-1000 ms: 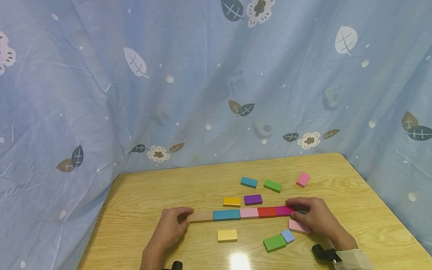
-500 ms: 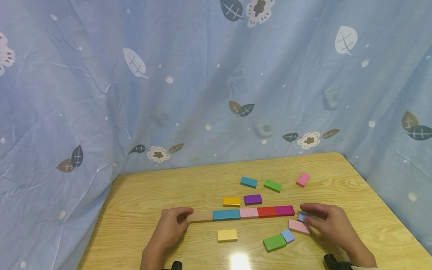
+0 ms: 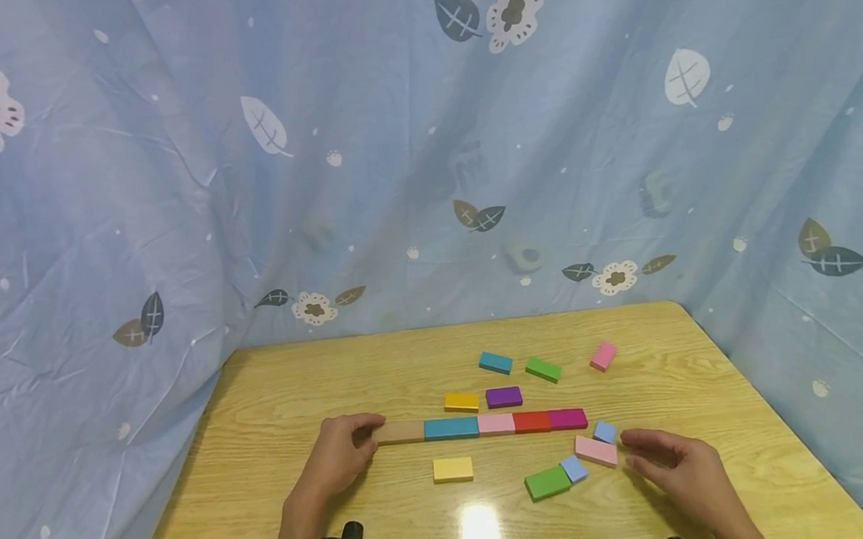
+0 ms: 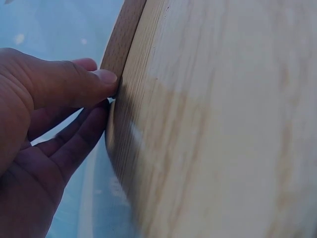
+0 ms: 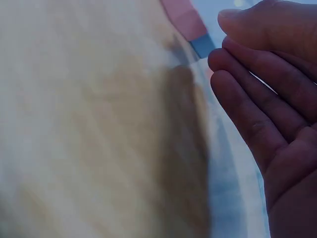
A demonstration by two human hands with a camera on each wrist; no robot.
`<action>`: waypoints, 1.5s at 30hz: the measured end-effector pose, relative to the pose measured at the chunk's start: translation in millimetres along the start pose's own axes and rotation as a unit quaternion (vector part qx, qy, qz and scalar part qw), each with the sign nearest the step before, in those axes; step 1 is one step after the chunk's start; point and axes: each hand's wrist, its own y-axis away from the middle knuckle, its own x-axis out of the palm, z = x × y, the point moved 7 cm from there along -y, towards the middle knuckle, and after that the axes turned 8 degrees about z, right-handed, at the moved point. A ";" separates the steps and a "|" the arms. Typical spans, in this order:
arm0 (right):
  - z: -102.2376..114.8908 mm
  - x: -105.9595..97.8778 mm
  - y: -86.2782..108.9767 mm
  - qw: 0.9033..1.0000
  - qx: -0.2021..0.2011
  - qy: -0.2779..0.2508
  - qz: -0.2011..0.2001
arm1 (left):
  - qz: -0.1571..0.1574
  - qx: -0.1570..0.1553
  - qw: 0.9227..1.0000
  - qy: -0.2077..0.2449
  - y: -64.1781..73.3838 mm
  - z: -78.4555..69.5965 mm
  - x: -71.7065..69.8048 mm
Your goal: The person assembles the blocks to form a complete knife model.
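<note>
The left hand [image 3: 342,453] pinches the end of the tan block [image 3: 401,433], leftmost in a straight row [image 3: 497,425] on the worktop [image 3: 282,388]; the right hand [image 3: 684,467], fingers relaxed and thumb apart from them, is just beside a small light-blue block [image 3: 604,432] and a pale pink block [image 3: 596,451].

Blue cube [image 3: 604,432] and pink block [image 3: 596,451] beside right hand [image 3: 682,469] bar its path to row [image 3: 497,425]; table [image 3: 751,439] free rightward; tight gap between row and yellow block [image 3: 453,470].
</note>
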 end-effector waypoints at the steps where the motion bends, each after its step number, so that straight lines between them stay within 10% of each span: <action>1: -0.1 1.5 0.6 1.000 0.001 0.001 0.002 | 0.000 0.000 1.000 0.001 -0.1 -0.1 -0.1; 45: 19.3 2.9 0.6 0.998 -0.001 0.069 -0.011 | 0.004 0.000 1.000 0.016 0.1 0.1 -1.6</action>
